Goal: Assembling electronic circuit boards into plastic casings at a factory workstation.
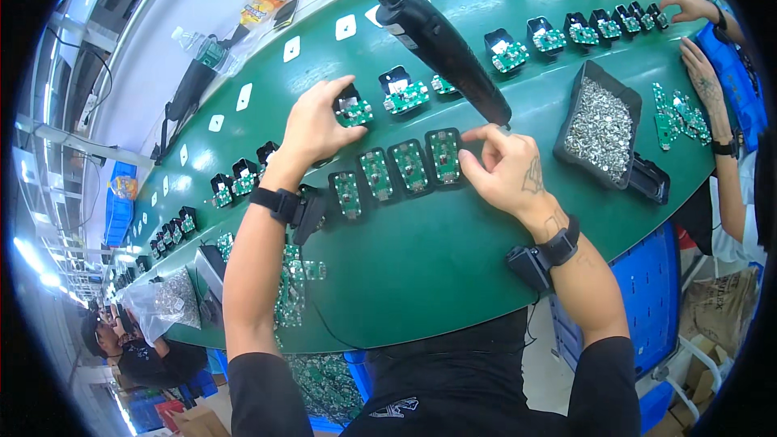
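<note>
My left hand (317, 120) has thumb and fingers closed around a small black case with a green circuit board (353, 112). A row of several black cases with green boards (374, 173) lies flat in front of me. At the right end of that row, my right hand (511, 168) has curled thumb and index finger against the side of the last case (443, 155). Just above the right hand, a black electric screwdriver (445, 44) hangs at a slant, its tip close to my knuckles. Another case (403, 92) stands beyond the row.
A black tray of small screws (600, 123) sits right of my right hand. Loose boards (291, 295) lie beside my left forearm. More cases (544, 36) line the green table (421, 275). A co-worker's hands (688, 6) work at the far right; another person (137, 352) sits far left.
</note>
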The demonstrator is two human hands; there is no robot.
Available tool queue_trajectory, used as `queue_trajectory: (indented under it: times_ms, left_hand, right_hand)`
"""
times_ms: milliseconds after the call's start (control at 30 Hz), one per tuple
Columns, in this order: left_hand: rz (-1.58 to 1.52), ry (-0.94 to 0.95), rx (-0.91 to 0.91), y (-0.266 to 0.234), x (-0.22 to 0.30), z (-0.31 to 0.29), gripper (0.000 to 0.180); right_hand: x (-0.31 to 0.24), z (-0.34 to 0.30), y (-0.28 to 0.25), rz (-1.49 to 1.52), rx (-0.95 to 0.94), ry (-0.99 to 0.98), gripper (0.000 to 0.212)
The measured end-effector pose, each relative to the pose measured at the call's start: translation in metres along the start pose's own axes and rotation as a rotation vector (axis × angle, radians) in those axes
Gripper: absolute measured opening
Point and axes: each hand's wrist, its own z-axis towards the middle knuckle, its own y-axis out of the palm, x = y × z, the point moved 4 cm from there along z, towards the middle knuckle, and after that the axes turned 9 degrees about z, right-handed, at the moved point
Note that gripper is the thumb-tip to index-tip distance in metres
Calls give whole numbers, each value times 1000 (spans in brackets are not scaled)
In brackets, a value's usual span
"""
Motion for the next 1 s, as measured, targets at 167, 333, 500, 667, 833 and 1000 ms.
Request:
queue_trajectory:
  times_ms: [167,333,500,667,833,1000]
  left_hand:
    - [-205,-4,315,-25,30,-33,84]
    - [-310,110,516,-37,82,-101,78]
    - [-484,172,403,-8,119,-152,75]
    - [-515,136,297,28,120,-168,80]
    - [-523,113,289,39,117,-174,85]
    - [-532,113,277,37,120,-180,91]
  right_hand:
    - [1,-4,-9,18,22,-43,17]
    - [1,-6,-5,23,-31,-35,17]
    - [-9,-6,-9,19,38,-89,18]
    - [-11,-12,-13,165,54,40,25]
    - [-102,-52,19,151,-378,-320,43]
    - [-109,-81,36,-78,-387,-272,49]
